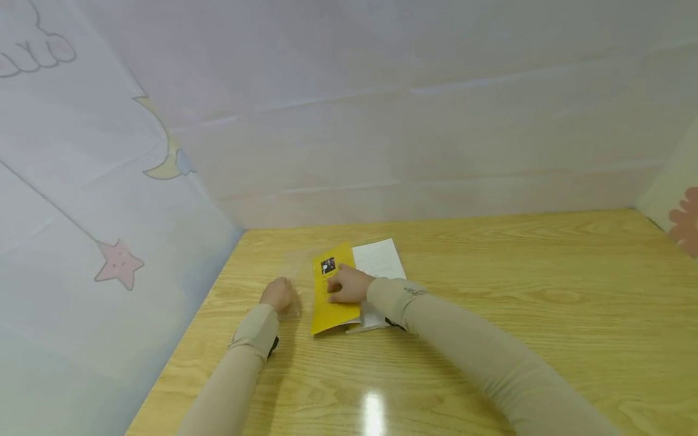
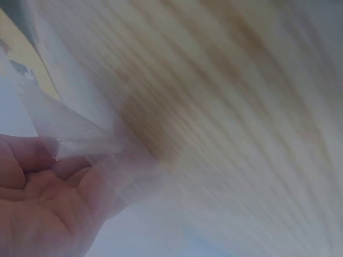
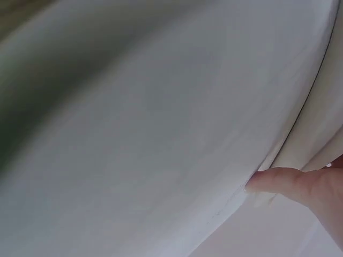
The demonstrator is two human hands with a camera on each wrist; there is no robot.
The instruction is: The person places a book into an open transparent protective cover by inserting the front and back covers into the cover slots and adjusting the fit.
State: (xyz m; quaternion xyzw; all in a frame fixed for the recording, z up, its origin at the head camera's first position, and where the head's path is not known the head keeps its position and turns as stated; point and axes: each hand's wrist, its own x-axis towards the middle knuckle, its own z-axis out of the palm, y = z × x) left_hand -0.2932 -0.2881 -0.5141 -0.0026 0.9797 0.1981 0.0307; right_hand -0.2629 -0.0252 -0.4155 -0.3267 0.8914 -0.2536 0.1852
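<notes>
Close to the table's (image 1: 545, 272) far-left corner, the left hand (image 1: 277, 294) pinches clear film (image 2: 69, 123); the curled right hand (image 1: 349, 283) grips a yellow-covered book (image 1: 327, 310).

Head view high, wrist views seemingly close

Table (image 1: 491, 303) ran up to the back wall (image 1: 436, 151), left wall (image 1: 54, 339) along its left side, right wall (image 1: 660, 188) off its right. Book (image 1: 327, 316) lay on the table, left of centre: cover part on its left, page (image 1: 376, 257) sticking out to the right. Right hand (image 1: 349, 284) was over the cover, forearm coming in from lower right. Plastic sheet (image 2: 69, 128) sat just left of the book, left hand (image 1: 278, 294) at it. Moon (image 1: 163, 171) was up on the left wall, star (image 1: 119, 264) below and left of it.
</notes>
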